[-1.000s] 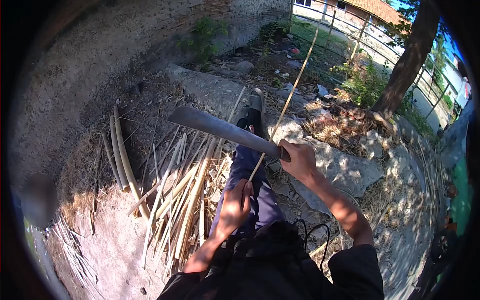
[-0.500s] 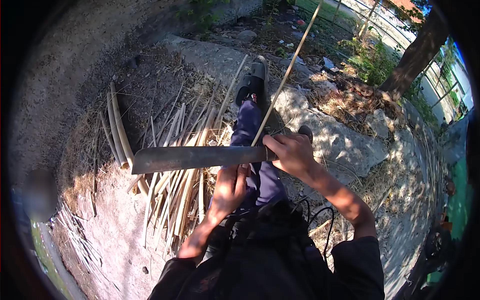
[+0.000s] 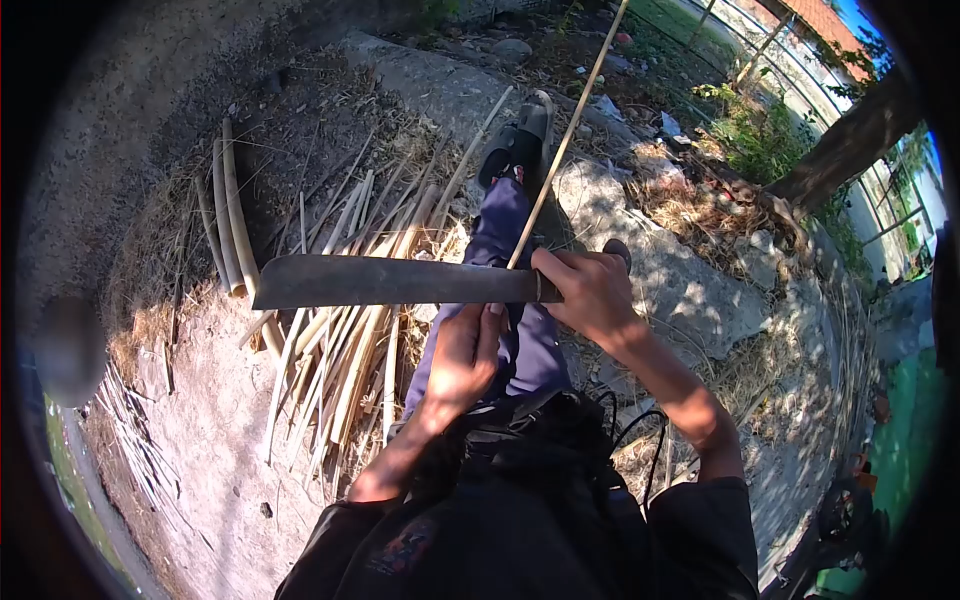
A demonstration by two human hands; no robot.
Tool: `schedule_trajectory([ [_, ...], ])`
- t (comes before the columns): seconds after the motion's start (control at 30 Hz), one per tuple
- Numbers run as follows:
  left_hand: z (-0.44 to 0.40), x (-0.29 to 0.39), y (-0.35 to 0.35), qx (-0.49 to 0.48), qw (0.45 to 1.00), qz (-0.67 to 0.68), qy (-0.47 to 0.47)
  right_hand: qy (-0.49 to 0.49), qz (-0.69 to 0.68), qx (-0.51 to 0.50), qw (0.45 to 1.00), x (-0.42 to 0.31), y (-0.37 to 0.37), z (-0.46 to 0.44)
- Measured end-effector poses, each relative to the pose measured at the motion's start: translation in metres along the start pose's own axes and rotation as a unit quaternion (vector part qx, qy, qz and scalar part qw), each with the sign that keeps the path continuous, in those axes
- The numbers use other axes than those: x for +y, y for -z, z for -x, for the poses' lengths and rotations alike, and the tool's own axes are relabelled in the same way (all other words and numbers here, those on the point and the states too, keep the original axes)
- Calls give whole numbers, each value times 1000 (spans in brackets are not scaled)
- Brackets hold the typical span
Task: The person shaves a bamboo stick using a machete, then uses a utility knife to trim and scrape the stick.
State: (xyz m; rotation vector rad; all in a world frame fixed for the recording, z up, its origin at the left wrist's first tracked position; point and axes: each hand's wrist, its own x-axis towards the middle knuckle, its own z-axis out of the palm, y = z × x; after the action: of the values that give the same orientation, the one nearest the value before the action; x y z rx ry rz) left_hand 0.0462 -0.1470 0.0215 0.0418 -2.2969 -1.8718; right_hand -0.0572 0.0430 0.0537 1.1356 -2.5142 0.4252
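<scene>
Right hand [image 3: 592,292], fingers closed round the handle of a machete [image 3: 380,282], its blade crossing a slender strip [image 3: 568,146]; left hand [image 3: 458,368], fingers bent, apparently pinching the strip's near end. Judged step: blade work, calling next for fingers clear of the edge.

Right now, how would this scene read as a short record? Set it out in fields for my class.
Left hand: fingers pinched by the near end of a thin strip, partly hidden by the blade
Right hand: grips the handle of a large knife
Blade: crosswise above the legs, tip to the left
Strip: slants up and away
Ground, left: pile of pale strips, curved poles
Ground, right: sunlit rock slab
Background: tree trunk
</scene>
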Motion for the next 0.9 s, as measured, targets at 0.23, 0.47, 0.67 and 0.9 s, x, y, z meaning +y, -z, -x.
schedule_trajectory([
  [0.23, -10, 8, 7, 20, 997, -52, -51, -8, -16, -5, 1000, 4, 2, -12],
  [0.47, -9, 2, 16, 43, 995, -72, -56, -43, -7, -23, 999, 4, -1, -32],
  [0.67, -7, -1, 18, 15, 995, -92, -21, -123, -15, 7, 992, 17, -7, -40],
  [0.9, 1, 1, 13, -1, 994, -103, -23, -83, 4, -49, 995, 17, -8, -17],
])
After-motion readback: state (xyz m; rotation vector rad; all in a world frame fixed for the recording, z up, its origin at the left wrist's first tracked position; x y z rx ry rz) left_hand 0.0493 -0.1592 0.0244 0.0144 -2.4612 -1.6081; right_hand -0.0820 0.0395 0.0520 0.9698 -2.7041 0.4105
